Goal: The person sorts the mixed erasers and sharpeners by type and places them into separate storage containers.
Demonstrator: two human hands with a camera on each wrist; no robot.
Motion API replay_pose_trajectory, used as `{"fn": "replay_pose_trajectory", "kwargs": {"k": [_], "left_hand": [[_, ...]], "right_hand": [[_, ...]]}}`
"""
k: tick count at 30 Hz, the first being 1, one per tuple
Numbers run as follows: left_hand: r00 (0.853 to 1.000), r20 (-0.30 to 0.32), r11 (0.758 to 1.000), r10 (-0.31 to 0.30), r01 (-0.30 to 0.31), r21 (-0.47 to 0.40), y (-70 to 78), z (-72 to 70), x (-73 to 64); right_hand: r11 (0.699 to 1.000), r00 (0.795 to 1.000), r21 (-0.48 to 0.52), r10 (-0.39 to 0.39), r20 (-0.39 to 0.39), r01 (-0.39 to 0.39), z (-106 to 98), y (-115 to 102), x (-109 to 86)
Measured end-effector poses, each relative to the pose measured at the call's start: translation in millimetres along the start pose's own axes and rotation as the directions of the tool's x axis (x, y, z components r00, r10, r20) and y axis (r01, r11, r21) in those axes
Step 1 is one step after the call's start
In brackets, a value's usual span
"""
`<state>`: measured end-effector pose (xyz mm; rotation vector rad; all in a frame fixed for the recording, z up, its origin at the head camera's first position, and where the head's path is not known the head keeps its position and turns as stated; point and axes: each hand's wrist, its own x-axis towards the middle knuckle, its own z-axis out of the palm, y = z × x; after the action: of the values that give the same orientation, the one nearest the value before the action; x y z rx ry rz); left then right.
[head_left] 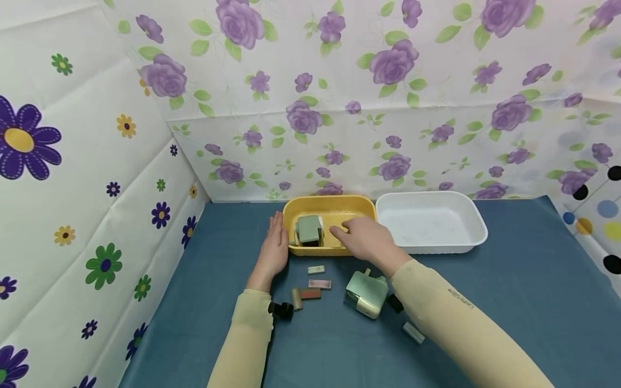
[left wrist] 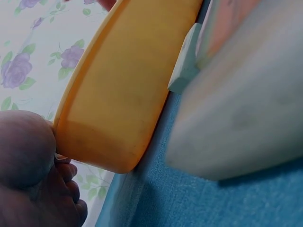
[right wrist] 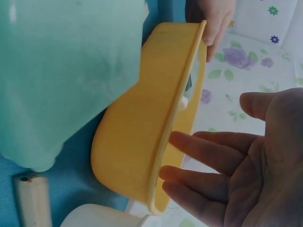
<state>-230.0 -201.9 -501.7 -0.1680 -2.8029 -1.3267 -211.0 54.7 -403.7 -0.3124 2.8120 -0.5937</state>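
A yellow tray (head_left: 365, 207) stands on the blue table with a green block-like object (head_left: 309, 230) and small pieces inside. My left hand (head_left: 274, 245) lies flat against the tray's left wall, fingers straight; the left wrist view shows fingers (left wrist: 28, 161) touching the yellow tray (left wrist: 118, 85). My right hand (head_left: 361, 237) hovers over the tray's front rim, fingers relaxed and holding nothing. In the right wrist view the fingers (right wrist: 213, 156) reach over the yellow tray's rim (right wrist: 175, 118).
An empty white tray (head_left: 430, 222) sits right of the yellow one. On the blue table (head_left: 509, 302) lie a pale green sharpener-like device (head_left: 367, 293), several small erasers (head_left: 315, 283) and a grey piece (head_left: 413, 332). Flowered walls enclose the back and left.
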Motion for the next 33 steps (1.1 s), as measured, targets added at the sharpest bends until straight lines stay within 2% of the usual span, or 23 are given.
{"fn": "replay_pose_trajectory", "kwargs": {"k": [11, 21, 26, 33], "left_hand": [[1.000, -0.004, 1.000, 0.003, -0.004, -0.005, 1.4, 0.2, -0.4], [1.000, -0.007, 1.000, -0.002, 0.002, -0.009, 1.1, -1.6, -3.2], [1.000, -0.005, 1.000, 0.004, -0.004, -0.015, 0.4, -0.3, -1.9], [1.000, -0.010, 1.000, 0.009, -0.009, -0.001, 0.5, 1.1, -0.1]], "right_hand": [[0.999, 0.997, 0.004, -0.045, -0.060, 0.045, 5.2, 17.6, -23.6], [0.996, 0.982, 0.075, -0.030, -0.184, 0.045, 9.7, 37.1, -41.3], [0.995, 0.981, 0.089, -0.014, -0.191, 0.032, 9.8, 44.9, -49.5], [0.997, 0.990, 0.074, -0.017, -0.143, 0.027, 10.0, 47.5, -61.9]]}}
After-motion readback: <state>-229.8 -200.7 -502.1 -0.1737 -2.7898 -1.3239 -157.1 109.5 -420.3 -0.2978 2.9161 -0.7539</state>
